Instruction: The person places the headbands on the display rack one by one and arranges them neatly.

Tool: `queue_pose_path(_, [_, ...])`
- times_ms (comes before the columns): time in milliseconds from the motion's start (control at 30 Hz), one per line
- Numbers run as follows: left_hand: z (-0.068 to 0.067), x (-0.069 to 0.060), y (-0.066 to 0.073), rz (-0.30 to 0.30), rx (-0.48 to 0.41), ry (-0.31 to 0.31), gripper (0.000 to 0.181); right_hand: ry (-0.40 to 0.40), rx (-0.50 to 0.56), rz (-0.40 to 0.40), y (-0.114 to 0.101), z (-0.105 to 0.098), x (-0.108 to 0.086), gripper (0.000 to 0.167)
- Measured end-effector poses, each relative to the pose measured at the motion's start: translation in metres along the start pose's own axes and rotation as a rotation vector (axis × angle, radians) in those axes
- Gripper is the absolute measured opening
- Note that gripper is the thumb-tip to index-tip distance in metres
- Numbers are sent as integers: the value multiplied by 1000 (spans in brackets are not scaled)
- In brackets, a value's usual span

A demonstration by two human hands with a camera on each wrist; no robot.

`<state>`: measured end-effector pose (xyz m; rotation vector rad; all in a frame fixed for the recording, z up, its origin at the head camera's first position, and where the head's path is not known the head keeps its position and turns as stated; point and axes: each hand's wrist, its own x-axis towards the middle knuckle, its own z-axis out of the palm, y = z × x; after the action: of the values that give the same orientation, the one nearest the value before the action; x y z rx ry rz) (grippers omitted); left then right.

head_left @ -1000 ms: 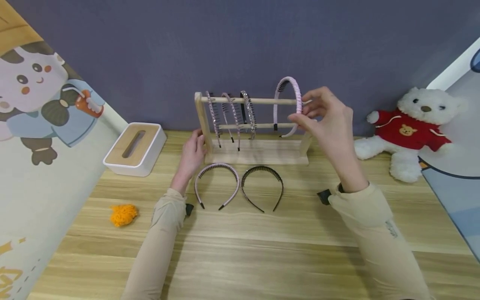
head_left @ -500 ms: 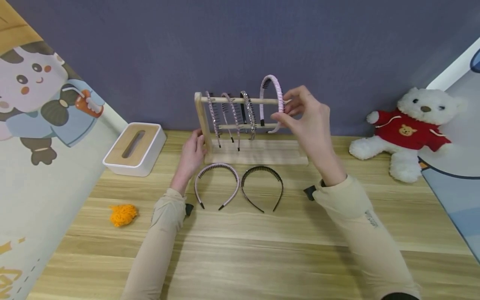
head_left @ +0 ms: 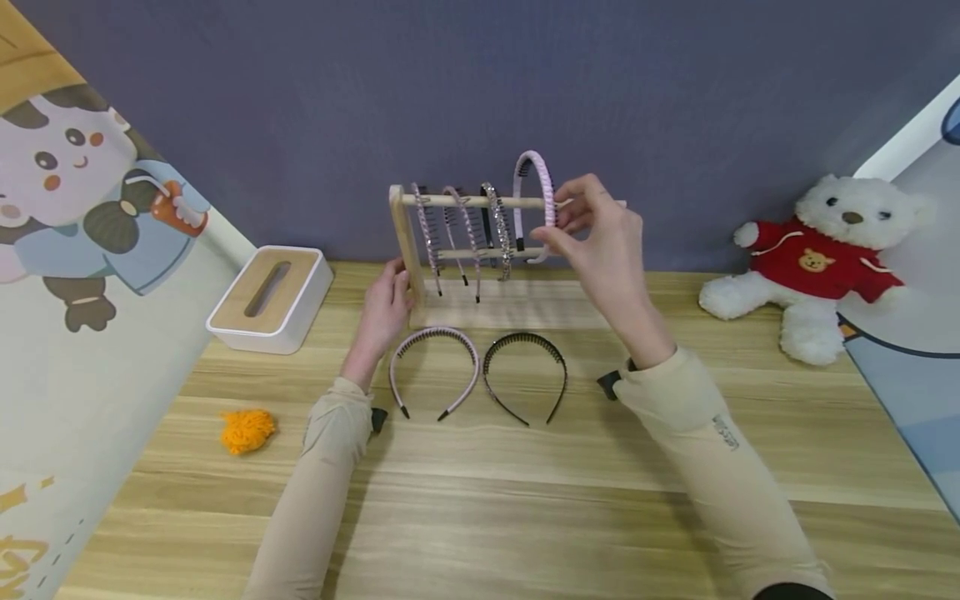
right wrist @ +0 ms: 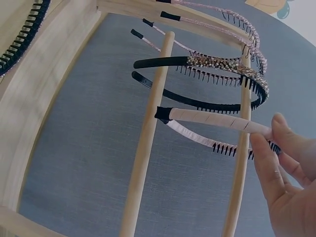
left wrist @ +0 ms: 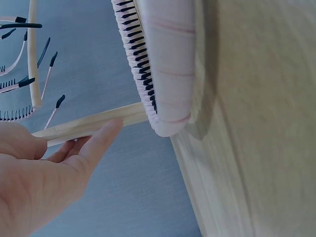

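Observation:
In the head view my right hand (head_left: 606,250) pinches a pale pink toothed headband (head_left: 550,196) between thumb and fingers. That headband hangs over the upper rail near the rack's right end; in the right wrist view its black tip (right wrist: 163,113) lies by the other rail. My left hand (head_left: 385,304) grips the left post (head_left: 407,242) of the wooden headband rack (head_left: 510,304), its thumb on the near side (left wrist: 44,173). Left of the held headband hang a glittery black one (head_left: 497,221) and two pink ones, including this slim headband (head_left: 467,221).
A pink headband (head_left: 475,367) and a black headband (head_left: 564,375) lie on the table (head_left: 480,517) before the rack. At left stand a tissue box (head_left: 273,287) and an orange yarn bundle (head_left: 247,431). A white teddy bear (head_left: 813,258) sits at right, a dark wall behind.
My right hand has slid the pink headband leftward along the rails toward the glittery one, slowing in the last half second. My left hand stays on the post.

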<state>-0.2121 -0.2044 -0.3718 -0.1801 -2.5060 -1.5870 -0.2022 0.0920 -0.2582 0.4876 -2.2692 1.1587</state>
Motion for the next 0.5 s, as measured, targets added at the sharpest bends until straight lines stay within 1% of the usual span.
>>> queue_pose_path(100, [0,0,0,4,5,4,44,1,-19,-11,1,1,0,41])
queue_pose_path(233, [0,0,-1,5,7,9,43,-5,-19,-5,2,4,-1,40])
queue_pose_path(500, [0,0,-1,6,10,12,42,-51,-16,36,8,10,-7,39])
